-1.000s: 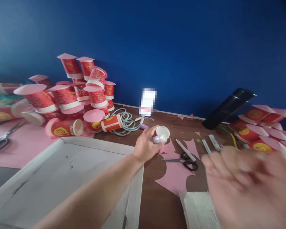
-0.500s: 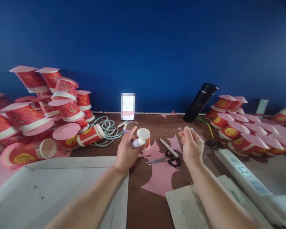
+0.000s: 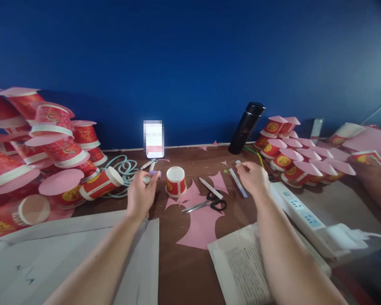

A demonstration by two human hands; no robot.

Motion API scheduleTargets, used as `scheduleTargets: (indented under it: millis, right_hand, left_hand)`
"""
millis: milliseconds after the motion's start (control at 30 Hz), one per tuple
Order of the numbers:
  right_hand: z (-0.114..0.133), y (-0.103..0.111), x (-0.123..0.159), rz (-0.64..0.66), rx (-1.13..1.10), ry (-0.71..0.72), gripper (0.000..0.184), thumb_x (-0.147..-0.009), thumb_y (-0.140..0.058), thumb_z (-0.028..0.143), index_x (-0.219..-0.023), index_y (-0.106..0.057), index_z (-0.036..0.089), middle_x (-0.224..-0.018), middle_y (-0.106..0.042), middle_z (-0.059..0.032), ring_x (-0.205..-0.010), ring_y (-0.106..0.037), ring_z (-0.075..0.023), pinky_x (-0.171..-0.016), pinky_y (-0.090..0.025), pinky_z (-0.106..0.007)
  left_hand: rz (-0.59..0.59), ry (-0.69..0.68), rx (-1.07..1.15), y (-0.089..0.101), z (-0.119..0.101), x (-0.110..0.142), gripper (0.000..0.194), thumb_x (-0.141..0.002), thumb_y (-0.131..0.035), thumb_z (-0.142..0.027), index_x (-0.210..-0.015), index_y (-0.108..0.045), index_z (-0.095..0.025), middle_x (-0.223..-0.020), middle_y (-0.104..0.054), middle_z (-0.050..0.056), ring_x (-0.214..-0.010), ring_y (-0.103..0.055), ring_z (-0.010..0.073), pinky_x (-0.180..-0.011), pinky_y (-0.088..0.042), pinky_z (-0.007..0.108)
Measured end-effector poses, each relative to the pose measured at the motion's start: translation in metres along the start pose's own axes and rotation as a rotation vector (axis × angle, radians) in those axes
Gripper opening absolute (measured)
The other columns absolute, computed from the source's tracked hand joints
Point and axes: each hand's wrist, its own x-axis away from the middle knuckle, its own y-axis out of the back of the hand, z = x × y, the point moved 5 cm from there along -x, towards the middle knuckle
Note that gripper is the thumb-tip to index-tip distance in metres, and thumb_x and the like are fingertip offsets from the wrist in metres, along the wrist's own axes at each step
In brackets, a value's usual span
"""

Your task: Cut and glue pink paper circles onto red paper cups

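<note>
On the far left I see red paper cups with pink paper discs [image 3: 63, 182] piled by the deep blue wall [image 3: 190, 67], then a shallow white tray [image 3: 139, 262] whose right edge runs toward me. My left hand [image 3: 142, 190] is curled around a pale short tube [image 3: 147, 180]; its axis is hidden by my fingers, with a small purple piece [image 3: 155, 173] at their tips. Just right, a red paper cup with a yellow emblem [image 3: 176, 187] stands upright on the brown wooden desk [image 3: 174, 271], axis vertical, white round end up. Bare desk runs from the tray's edge to a pink paper offcut [image 3: 200, 231], leaving me room. Black-handled scissors [image 3: 218, 204] lie across it, tips left; a white tapered stick [image 3: 211, 188] slants, its point away. My right hand [image 3: 253, 178] has fingers bent at a small whitish end [image 3: 238, 162]; I cannot tell whether they grip it. Below, a printed paper packet [image 3: 239, 262] bears lines too small to read. Farthest right, a co-worker's hand [image 3: 370, 171] is at another red cup [image 3: 366, 157].
</note>
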Motion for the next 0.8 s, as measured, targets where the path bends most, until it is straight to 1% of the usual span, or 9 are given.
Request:
scheduleTargets:
  millis: [67,133,200,267,333,400,533,667,800]
  right_hand:
    - [-0.007,0.002,-0.002,0.007,0.017,-0.028,0.034,-0.083,-0.048,0.048,-0.089,-0.072,0.026,-0.091,-0.073,-0.0058,-0.079,-0.064,-0.0218,-0.065,-0.042,-0.029]
    - [-0.01,0.003,-0.002,0.021,0.039,-0.049,0.035,-0.083,-0.048,0.049,-0.09,-0.072,0.025,-0.093,-0.074,-0.0062,-0.082,-0.065,-0.0225,-0.065,-0.043,-0.029]
    - [-0.011,0.005,-0.001,0.039,0.069,-0.069,0.035,-0.083,-0.047,0.049,-0.093,-0.072,0.026,-0.096,-0.074,-0.0069,-0.085,-0.065,-0.0242,-0.065,-0.043,-0.03]
    - [-0.011,0.005,0.0,0.078,0.1,-0.082,0.035,-0.081,-0.049,0.049,-0.095,-0.073,0.027,-0.097,-0.074,-0.0071,-0.087,-0.066,-0.0257,-0.064,-0.043,-0.031]
    - [-0.01,0.003,0.001,0.136,0.126,-0.081,0.033,-0.078,-0.053,0.05,-0.093,-0.073,0.029,-0.096,-0.074,-0.0066,-0.086,-0.067,-0.0271,-0.063,-0.044,-0.032]
    - [-0.01,0.0,0.002,0.188,0.147,-0.074,0.033,-0.075,-0.056,0.052,-0.09,-0.074,0.03,-0.095,-0.074,-0.0065,-0.086,-0.067,-0.029,-0.062,-0.044,-0.034]
    - [-0.011,-0.005,0.001,0.221,0.168,-0.059,0.035,-0.072,-0.059,0.053,-0.093,-0.073,0.029,-0.101,-0.073,-0.008,-0.092,-0.067,-0.0311,-0.064,-0.045,-0.036]
    - [-0.005,-0.009,0.004,0.212,0.146,-0.01,0.036,-0.077,-0.055,0.052,-0.099,-0.071,0.028,-0.103,-0.073,-0.0064,-0.096,-0.066,-0.0287,-0.069,-0.046,-0.035]
    - [0.008,-0.014,0.011,0.199,0.116,0.048,0.034,-0.081,-0.052,0.05,-0.1,-0.07,0.03,-0.104,-0.073,-0.0048,-0.096,-0.065,-0.0272,-0.072,-0.045,-0.035]
  left_hand:
    - [0.003,0.023,0.012,-0.002,0.002,0.0,0.035,-0.081,-0.056,-0.056,-0.075,-0.054,-0.021,-0.068,-0.057,0.0,-0.066,-0.056,0.0193,-0.063,-0.042,0.031]
    - [-0.012,0.047,0.024,-0.002,0.003,0.001,0.036,-0.076,-0.061,-0.056,-0.08,-0.055,-0.021,-0.074,-0.06,0.001,-0.07,-0.057,0.0208,-0.064,-0.044,0.032]
    - [-0.053,0.063,0.049,-0.001,0.003,0.003,0.038,-0.071,-0.068,-0.054,-0.086,-0.056,-0.021,-0.082,-0.061,0.003,-0.076,-0.059,0.0222,-0.067,-0.046,0.034]
    - [-0.095,0.056,0.082,-0.001,0.002,0.005,0.04,-0.069,-0.071,-0.049,-0.093,-0.057,-0.021,-0.089,-0.061,0.004,-0.08,-0.06,0.0227,-0.071,-0.047,0.035]
    - [-0.099,0.03,0.108,-0.002,0.0,0.006,0.04,-0.07,-0.071,-0.043,-0.1,-0.056,-0.02,-0.094,-0.061,0.006,-0.083,-0.061,0.0224,-0.075,-0.048,0.037]
    - [-0.069,0.01,0.127,-0.005,-0.002,0.007,0.043,-0.07,-0.07,-0.035,-0.107,-0.054,-0.019,-0.099,-0.06,0.007,-0.085,-0.061,0.0221,-0.078,-0.048,0.038]
    - [-0.023,0.016,0.156,-0.008,-0.002,0.009,0.045,-0.069,-0.066,-0.02,-0.112,-0.052,-0.018,-0.104,-0.06,0.009,-0.089,-0.062,0.0219,-0.083,-0.048,0.04]
    - [-0.019,0.01,0.186,-0.008,-0.003,0.009,0.049,-0.069,-0.064,-0.017,-0.117,-0.051,-0.019,-0.109,-0.06,0.009,-0.098,-0.061,0.0227,-0.089,-0.047,0.041]
    - [-0.022,0.001,0.214,-0.007,-0.004,0.009,0.057,-0.07,-0.063,-0.018,-0.124,-0.048,-0.02,-0.102,-0.062,0.006,-0.1,-0.061,0.0225,-0.09,-0.047,0.04]
